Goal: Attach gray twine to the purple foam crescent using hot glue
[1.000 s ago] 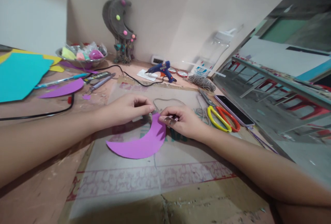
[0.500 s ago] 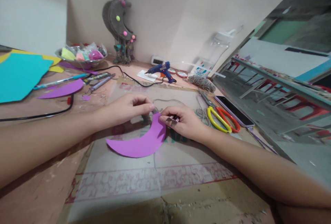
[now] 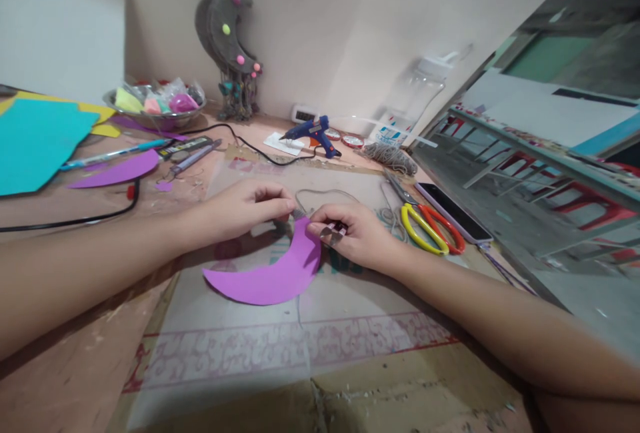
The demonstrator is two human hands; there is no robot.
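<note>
A purple paper crescent (image 3: 270,286) lies flat between my hands, its upper tip wound with grey yarn (image 3: 323,191). At that tip, my left hand (image 3: 255,210) is closed, thumb pressed to the fingers on the yarn. My right hand (image 3: 355,233) pinches the crescent just below the wound tip. Small dark, shiny pieces with pink show among the right fingers; I cannot tell what they are. From the tip the yarn loops behind my right hand, and a thin end shows below the crescent.
Scissors (image 3: 425,226) and a phone (image 3: 453,210) lie on the right. Behind are a glue gun (image 3: 313,132), a yarn bundle (image 3: 390,156), a bottle (image 3: 410,100) and a decorated grey moon (image 3: 220,26). Left are a bowl of craft bits (image 3: 155,116), pens (image 3: 195,158), and blue card (image 3: 40,146).
Both hands stay almost in place at the crescent's tip. The yarn loop behind them has shifted slightly, and the whole view has moved a little.
</note>
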